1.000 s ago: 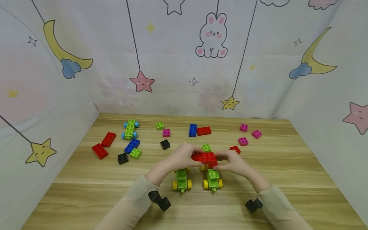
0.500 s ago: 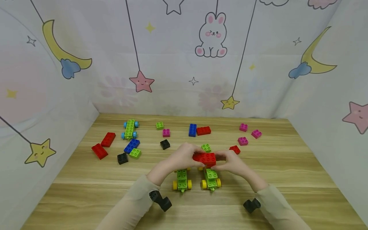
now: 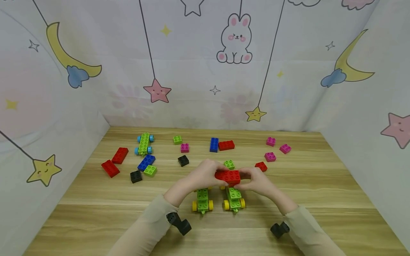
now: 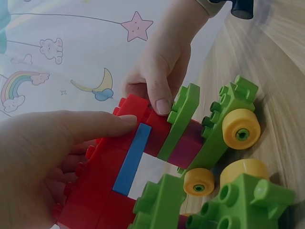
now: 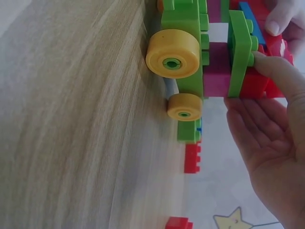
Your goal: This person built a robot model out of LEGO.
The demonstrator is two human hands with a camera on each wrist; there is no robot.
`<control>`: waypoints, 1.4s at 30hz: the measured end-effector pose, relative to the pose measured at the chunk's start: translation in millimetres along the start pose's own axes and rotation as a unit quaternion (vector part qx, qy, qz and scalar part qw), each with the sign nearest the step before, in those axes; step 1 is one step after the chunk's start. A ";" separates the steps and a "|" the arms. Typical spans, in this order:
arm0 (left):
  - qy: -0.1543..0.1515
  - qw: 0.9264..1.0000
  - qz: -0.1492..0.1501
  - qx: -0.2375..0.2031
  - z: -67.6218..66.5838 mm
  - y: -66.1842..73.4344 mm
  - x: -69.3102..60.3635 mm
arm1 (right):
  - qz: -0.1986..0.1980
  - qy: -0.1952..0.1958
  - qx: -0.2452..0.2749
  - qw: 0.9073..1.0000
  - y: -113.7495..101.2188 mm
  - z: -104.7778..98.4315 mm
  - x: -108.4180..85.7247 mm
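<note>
My left hand (image 3: pixel 206 174) holds a red brick (image 3: pixel 231 176) from the left, thumb toward me in the head view. My right hand (image 3: pixel 257 181) pinches the right end of the red bricks. Below stand two green toy cars with yellow wheels, the left car (image 3: pixel 203 201) and the right car (image 3: pixel 235 199), side by side. In the left wrist view, red bricks (image 4: pixel 97 179) span both cars, with a blue piece (image 4: pixel 133 160) along their underside. A magenta brick (image 4: pixel 187 145) sits between the right car's base and a green plate (image 4: pixel 181 119). My left hand hides part of the left car.
Behind lie a green base with blue wheels (image 3: pixel 144 144), blue bricks (image 3: pixel 214 145), black bricks (image 3: pixel 183 160), and several red (image 3: pixel 110 168), magenta (image 3: pixel 270 156) and green bricks (image 3: pixel 150 171). A printed cloth (image 3: pixel 192 106) closes off the wooden table's back and sides.
The right car has slid slightly left, toward the left car, and my right hand has moved left with it. Both hands keep their hold on the red bricks.
</note>
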State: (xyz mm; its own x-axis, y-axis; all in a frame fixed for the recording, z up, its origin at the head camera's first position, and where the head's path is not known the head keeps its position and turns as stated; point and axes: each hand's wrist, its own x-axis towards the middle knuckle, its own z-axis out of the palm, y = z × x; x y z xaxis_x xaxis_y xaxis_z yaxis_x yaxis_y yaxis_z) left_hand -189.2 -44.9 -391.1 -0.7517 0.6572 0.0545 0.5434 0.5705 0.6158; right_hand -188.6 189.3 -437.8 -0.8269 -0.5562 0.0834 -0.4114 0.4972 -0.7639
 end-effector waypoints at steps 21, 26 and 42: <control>0.004 1.000 -0.011 0.005 2.5 -0.1 0.7 | -0.001 0.012 0.011 1.000 -2.4 3.8 -0.3; 0.009 1.000 -0.009 0.002 3.5 -1.2 1.9 | -0.002 0.012 0.008 1.000 -4.1 3.1 -1.2; 0.009 1.000 -0.010 -0.009 2.6 -0.3 3.4 | -0.006 0.037 0.033 0.999 -7.8 -3.7 0.5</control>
State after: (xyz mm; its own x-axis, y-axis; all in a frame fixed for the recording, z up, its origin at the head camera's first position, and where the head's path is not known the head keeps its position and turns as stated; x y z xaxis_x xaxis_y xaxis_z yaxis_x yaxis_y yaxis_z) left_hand -190.9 -41.6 -393.1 -0.7687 0.6372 0.0554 0.5219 0.5749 0.6302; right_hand -187.2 187.7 -429.4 -0.8491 -0.5102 0.1369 -0.3968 0.4449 -0.8029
